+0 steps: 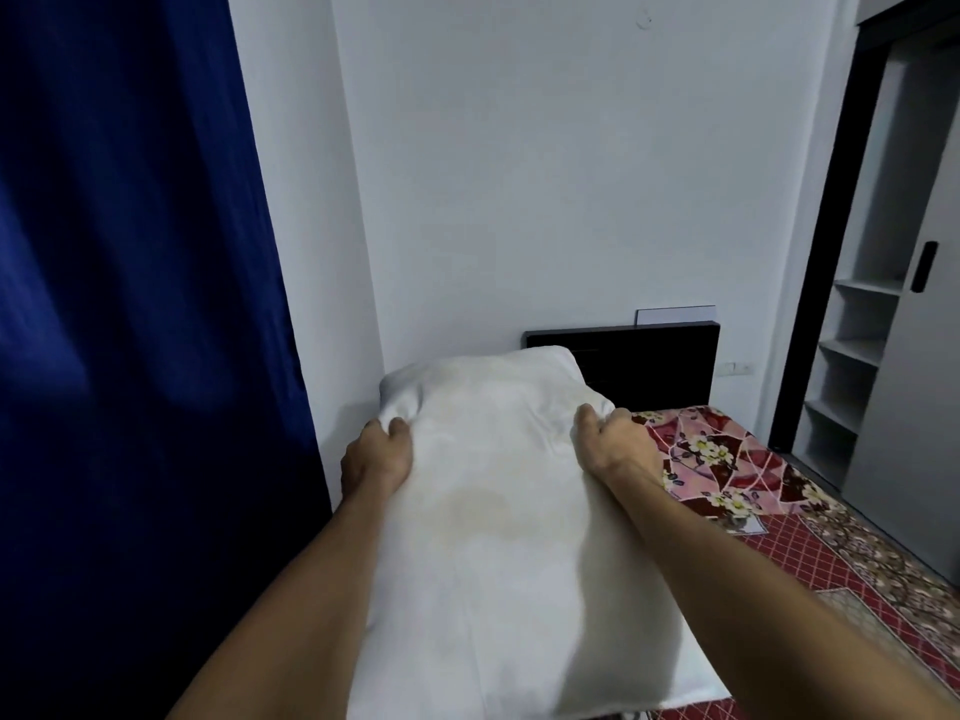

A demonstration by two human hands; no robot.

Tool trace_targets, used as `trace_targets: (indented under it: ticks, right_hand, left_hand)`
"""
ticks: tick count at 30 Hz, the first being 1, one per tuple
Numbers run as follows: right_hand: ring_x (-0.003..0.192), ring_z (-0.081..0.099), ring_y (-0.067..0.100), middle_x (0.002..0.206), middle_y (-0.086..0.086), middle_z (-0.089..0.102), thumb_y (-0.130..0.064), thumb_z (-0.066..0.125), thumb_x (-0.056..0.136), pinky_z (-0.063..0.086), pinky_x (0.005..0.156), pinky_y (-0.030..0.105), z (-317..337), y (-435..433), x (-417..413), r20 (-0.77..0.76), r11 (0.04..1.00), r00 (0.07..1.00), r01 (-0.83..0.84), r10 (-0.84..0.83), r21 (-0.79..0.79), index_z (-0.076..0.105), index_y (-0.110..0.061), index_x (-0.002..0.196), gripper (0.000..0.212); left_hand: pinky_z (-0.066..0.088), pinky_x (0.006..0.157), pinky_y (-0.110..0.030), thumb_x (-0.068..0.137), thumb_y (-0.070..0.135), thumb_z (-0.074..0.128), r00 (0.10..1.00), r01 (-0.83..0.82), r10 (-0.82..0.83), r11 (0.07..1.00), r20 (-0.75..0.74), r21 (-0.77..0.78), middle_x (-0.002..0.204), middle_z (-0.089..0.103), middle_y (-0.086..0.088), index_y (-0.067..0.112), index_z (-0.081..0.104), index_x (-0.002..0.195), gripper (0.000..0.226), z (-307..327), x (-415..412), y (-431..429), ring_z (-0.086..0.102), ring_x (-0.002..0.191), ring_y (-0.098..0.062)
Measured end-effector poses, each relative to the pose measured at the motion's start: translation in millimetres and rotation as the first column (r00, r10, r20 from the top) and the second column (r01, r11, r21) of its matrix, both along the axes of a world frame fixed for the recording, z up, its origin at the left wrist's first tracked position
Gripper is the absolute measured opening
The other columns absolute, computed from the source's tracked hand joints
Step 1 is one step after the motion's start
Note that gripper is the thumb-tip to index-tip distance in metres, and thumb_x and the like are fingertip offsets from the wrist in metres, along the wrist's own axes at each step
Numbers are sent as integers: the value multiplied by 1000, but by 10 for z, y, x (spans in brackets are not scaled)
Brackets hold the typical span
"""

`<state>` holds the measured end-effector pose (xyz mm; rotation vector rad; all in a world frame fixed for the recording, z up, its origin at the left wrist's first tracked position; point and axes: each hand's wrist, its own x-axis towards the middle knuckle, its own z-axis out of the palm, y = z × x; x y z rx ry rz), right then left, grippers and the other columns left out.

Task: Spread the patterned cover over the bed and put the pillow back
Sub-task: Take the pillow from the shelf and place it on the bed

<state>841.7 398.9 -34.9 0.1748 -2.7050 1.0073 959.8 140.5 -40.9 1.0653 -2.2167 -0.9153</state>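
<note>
Curtain (130, 304), dark blue, fills the left side and hangs beside the white wall (519, 174). Left hand (376, 454) next: fingers curled into the pillow (498, 511) at its left edge, close to the far left corner, fabric bunched under the fingertips. Pillow is white with faint yellowish stains, its long axis running from the near edge of the bed toward the head end, over the bed's left part. Its far end sits in front of the headboard (644, 361) and overlaps the headboard's left corner in view. Cannot tell whether the pillow rests on the bed or is lifted off it. Right hand (608, 439) grips the pillow's right edge near the far right corner, fingers curled round the edge, fabric puckered there. Both forearms are bare, reaching in from the bottom on either side of the pillow. Headboard is black, against the wall, with a thin white panel (675, 314) sticking up behind it. Patterned cover (727, 475), red and pink with white flowers and a lattice section, lies on the bed right of the pillow, from the headboard down along the bed's right edge toward the near corner. Wall socket (735, 367) is just right of the headboard. Far right: grey open shelves (852, 366) and a grey sliding door (919, 459) with a black handle (923, 266).
</note>
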Motion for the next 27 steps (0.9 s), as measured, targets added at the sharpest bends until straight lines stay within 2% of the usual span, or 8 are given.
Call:
trace_targets:
  ticks: [7,13,19,27]
  right_hand:
    - [105,61,40,114,22,65,-57,31,96,40,77,41,-64,-437,-220,-8,999,999,44,-44,-12,53,-1,120,64]
    - [101,62,40,112,23,65,-58,30,95,47,83,43,-136,-681,-431,2,997,997,72,-72,-26,56,-2,117,65]
    - [108,61,41,116,25,64,-54,33,99,45,86,42,-180,-772,-809,18,993,993,113,-113,-28,54,0,122,63]
    - [105,61,39,115,22,65,-56,31,97,38,76,39,-185,-803,-1743,2,987,987,158,-158,-34,54,-2,119,62]
  left_hand:
    - [50,94,-41,100,49,34,999,47,-47,999,2,8,128,63,-18,12,55,135,55,-72,-300,-474,60,112,-38]
    - [49,95,-41,101,48,34,997,79,-79,997,15,19,129,62,-19,11,54,135,55,-154,-616,-725,59,114,-39]
    - [47,98,-40,101,46,36,993,117,-117,993,32,2,133,60,-21,9,55,135,54,-173,-1146,-869,58,119,-39]
    - [46,97,-40,101,46,36,983,180,-180,984,25,5,133,60,-21,7,55,135,55,-161,-2154,-949,57,119,-39]
